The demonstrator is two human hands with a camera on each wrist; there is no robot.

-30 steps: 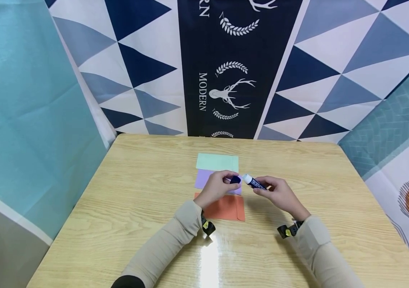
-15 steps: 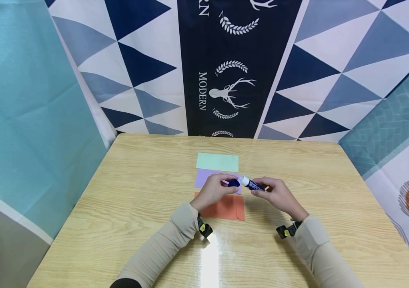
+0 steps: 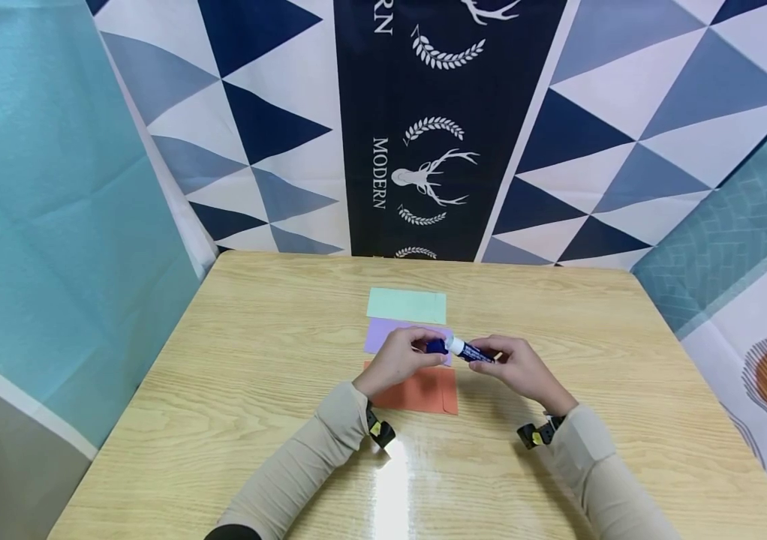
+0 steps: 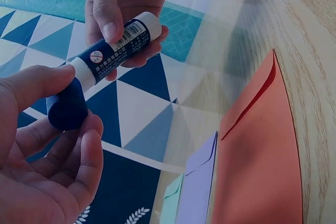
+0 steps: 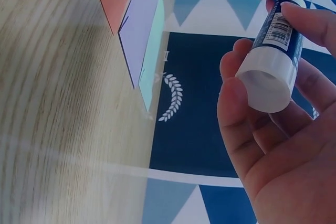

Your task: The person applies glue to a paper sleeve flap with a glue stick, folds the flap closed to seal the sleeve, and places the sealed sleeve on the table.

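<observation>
A glue stick (image 4: 118,51) with a dark blue label, barcode and white ends is gripped by my right hand (image 3: 518,363) above the table. Its blue cap (image 4: 68,106) is pinched between the thumb and fingers of my left hand (image 3: 398,363). The cap meets the white front end of the stick, and the two slant in line with each other; how far the cap covers that end is hard to tell. Below the hands lie an orange envelope (image 3: 424,391), a purple envelope (image 3: 378,335) and a mint green envelope (image 3: 407,304), one behind another.
The wooden table (image 3: 255,352) spreads around the envelopes. A patterned cloth (image 3: 289,142) with triangles and deer prints hangs behind its far edge. Teal sheeting (image 3: 66,210) hangs at the left. Each wrist wears a small black camera (image 3: 381,433).
My left hand has shifted slightly left and tilted the cap. The glue stick in my right hand has moved left, closing the gap until its white end meets the cap.
</observation>
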